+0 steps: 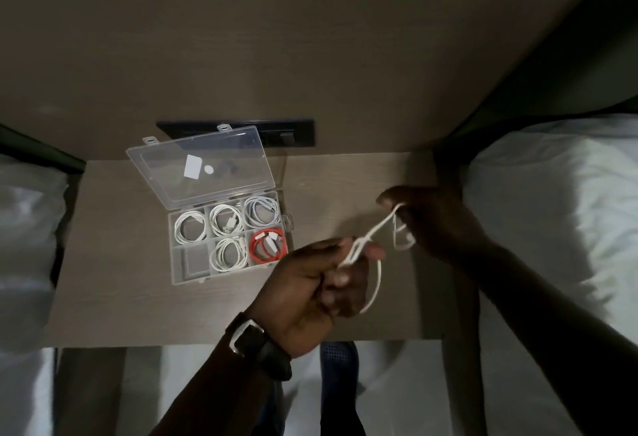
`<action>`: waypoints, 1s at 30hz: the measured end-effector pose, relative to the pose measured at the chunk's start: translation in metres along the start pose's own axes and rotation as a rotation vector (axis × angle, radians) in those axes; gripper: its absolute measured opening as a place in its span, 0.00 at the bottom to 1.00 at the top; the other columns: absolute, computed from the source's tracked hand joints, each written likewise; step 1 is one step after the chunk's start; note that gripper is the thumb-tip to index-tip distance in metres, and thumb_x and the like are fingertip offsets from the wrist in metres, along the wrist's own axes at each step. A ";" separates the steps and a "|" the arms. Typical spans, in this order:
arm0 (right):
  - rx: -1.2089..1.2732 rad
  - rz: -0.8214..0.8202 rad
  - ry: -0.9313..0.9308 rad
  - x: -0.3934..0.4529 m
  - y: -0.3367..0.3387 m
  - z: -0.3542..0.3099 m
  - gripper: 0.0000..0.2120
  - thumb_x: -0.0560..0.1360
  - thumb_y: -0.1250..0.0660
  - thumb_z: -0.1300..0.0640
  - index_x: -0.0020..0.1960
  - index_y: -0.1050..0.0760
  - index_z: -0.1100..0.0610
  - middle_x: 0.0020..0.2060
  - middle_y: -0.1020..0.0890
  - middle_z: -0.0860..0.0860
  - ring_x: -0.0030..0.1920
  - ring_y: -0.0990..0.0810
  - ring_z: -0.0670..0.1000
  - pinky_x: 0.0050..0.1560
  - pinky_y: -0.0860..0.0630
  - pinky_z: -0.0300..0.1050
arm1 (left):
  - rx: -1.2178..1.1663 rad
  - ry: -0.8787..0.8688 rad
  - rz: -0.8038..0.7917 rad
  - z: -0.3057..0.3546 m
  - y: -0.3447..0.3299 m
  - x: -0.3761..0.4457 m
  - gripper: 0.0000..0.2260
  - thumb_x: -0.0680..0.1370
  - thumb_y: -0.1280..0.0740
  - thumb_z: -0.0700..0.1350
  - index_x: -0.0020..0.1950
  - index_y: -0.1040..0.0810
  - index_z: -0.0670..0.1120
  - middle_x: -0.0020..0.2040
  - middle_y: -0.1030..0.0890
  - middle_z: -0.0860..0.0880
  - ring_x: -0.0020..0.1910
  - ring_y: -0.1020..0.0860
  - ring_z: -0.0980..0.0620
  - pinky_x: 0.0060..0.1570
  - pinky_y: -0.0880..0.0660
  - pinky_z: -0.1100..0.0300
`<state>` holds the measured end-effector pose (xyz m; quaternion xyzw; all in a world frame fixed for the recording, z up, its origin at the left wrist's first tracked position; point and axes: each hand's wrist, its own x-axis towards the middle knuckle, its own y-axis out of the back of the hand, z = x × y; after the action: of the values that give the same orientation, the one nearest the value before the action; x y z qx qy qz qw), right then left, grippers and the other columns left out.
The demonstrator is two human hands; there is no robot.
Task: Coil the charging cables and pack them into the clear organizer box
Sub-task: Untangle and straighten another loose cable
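Both hands, left hand (310, 283) and right hand (424, 218), pinch one white cable (374, 228) above table's (138, 297) right half; open box (228, 239) sits left.

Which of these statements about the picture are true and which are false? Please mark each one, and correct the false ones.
1. The organizer box has its lid open. True.
2. The red cable lies loose on the table. False: it sits coiled in a compartment of the box.
3. Both hands hold a white cable. True: left hand and right hand grip it.
4. Every compartment holds a cable. False: the near-left one has none.
5. The left wrist wears a watch. True.
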<state>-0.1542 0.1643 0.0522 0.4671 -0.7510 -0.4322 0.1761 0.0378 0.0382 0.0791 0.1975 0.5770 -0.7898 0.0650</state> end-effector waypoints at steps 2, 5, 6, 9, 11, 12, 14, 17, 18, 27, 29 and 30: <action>-0.059 -0.155 -0.008 -0.019 -0.031 -0.011 0.11 0.83 0.42 0.51 0.56 0.21 0.52 0.41 0.15 0.52 0.43 0.16 0.54 0.45 0.22 0.48 | -0.192 -0.131 0.049 0.011 -0.005 0.004 0.10 0.81 0.43 0.41 0.53 0.23 0.39 0.32 0.27 0.52 0.27 0.30 0.57 0.30 0.35 0.65; 0.044 -0.319 -0.042 -0.052 -0.066 -0.045 0.08 0.82 0.42 0.47 0.55 0.27 0.48 0.41 0.18 0.48 0.41 0.18 0.47 0.45 0.20 0.46 | -0.272 -0.362 0.320 0.018 0.000 0.014 0.09 0.80 0.42 0.38 0.52 0.22 0.40 0.39 0.18 0.49 0.36 0.19 0.54 0.37 0.23 0.64; 0.109 -0.344 -0.039 -0.059 -0.070 -0.055 0.05 0.80 0.39 0.47 0.54 0.30 0.46 0.40 0.20 0.45 0.39 0.19 0.43 0.43 0.19 0.41 | -0.266 -0.415 0.393 0.018 0.004 0.017 0.09 0.80 0.42 0.37 0.52 0.22 0.40 0.42 0.16 0.47 0.40 0.16 0.52 0.41 0.20 0.63; 0.249 -0.324 -0.033 -0.063 -0.059 -0.066 0.16 0.74 0.33 0.49 0.59 0.33 0.43 0.43 0.21 0.42 0.41 0.20 0.41 0.42 0.22 0.35 | -0.163 -0.562 0.498 0.015 0.015 0.020 0.11 0.81 0.42 0.36 0.58 0.23 0.40 0.52 0.15 0.44 0.52 0.16 0.49 0.53 0.20 0.60; 0.250 -0.279 -0.041 -0.060 -0.047 -0.065 0.19 0.74 0.33 0.53 0.63 0.31 0.46 0.51 0.21 0.43 0.48 0.20 0.43 0.48 0.21 0.40 | 0.031 -0.657 0.566 0.016 0.020 0.022 0.13 0.81 0.41 0.38 0.64 0.25 0.41 0.57 0.17 0.45 0.57 0.18 0.49 0.53 0.20 0.60; 0.228 -0.252 -0.024 -0.057 -0.042 -0.064 0.16 0.75 0.33 0.53 0.63 0.29 0.47 0.52 0.21 0.44 0.49 0.21 0.44 0.50 0.21 0.43 | 0.133 -0.700 0.611 0.014 0.022 0.024 0.14 0.81 0.41 0.39 0.66 0.26 0.41 0.59 0.18 0.44 0.58 0.18 0.48 0.53 0.21 0.61; 0.206 -0.216 0.038 -0.051 -0.033 -0.067 0.07 0.79 0.38 0.48 0.54 0.26 0.48 0.45 0.21 0.44 0.45 0.21 0.46 0.49 0.21 0.51 | 0.312 -0.777 0.670 0.008 0.024 0.028 0.16 0.82 0.41 0.39 0.69 0.28 0.41 0.63 0.20 0.42 0.60 0.19 0.47 0.55 0.21 0.59; 0.264 -0.085 0.056 -0.048 -0.020 -0.068 0.16 0.80 0.46 0.44 0.49 0.23 0.49 0.39 0.18 0.46 0.39 0.18 0.47 0.42 0.20 0.51 | 0.920 -0.886 0.722 0.003 0.035 0.032 0.16 0.81 0.39 0.37 0.70 0.28 0.41 0.66 0.21 0.42 0.63 0.21 0.49 0.62 0.25 0.59; 0.256 0.014 0.055 -0.046 -0.015 -0.064 0.15 0.80 0.46 0.46 0.49 0.22 0.48 0.38 0.16 0.47 0.38 0.17 0.47 0.40 0.20 0.49 | 1.238 -0.870 0.730 0.004 0.043 0.031 0.16 0.81 0.38 0.37 0.69 0.27 0.41 0.64 0.20 0.44 0.63 0.21 0.51 0.63 0.26 0.60; 0.722 0.508 -0.285 -0.022 0.016 -0.009 0.10 0.82 0.37 0.54 0.44 0.20 0.49 0.28 0.21 0.46 0.28 0.23 0.41 0.29 0.26 0.33 | 1.364 -0.248 0.356 -0.005 0.049 0.020 0.12 0.80 0.42 0.50 0.45 0.22 0.47 0.29 0.26 0.55 0.30 0.29 0.57 0.37 0.30 0.58; 0.594 0.541 -0.290 -0.012 0.012 0.003 0.07 0.80 0.34 0.52 0.45 0.19 0.47 0.33 0.20 0.44 0.35 0.22 0.41 0.38 0.27 0.35 | 1.195 -0.230 0.357 0.000 0.040 0.021 0.12 0.79 0.38 0.51 0.43 0.19 0.47 0.27 0.29 0.57 0.28 0.32 0.60 0.33 0.33 0.65; 0.501 0.540 -0.293 -0.009 0.012 0.008 0.06 0.79 0.32 0.49 0.45 0.19 0.46 0.35 0.19 0.41 0.37 0.21 0.39 0.40 0.28 0.33 | 1.141 -0.233 0.356 0.002 0.035 0.021 0.10 0.78 0.36 0.49 0.41 0.19 0.47 0.27 0.29 0.57 0.28 0.33 0.60 0.31 0.35 0.68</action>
<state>-0.1616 0.1777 0.0584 0.2148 -0.9462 -0.2358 0.0549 0.0297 0.0273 0.0402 0.2070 0.0100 -0.9679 0.1426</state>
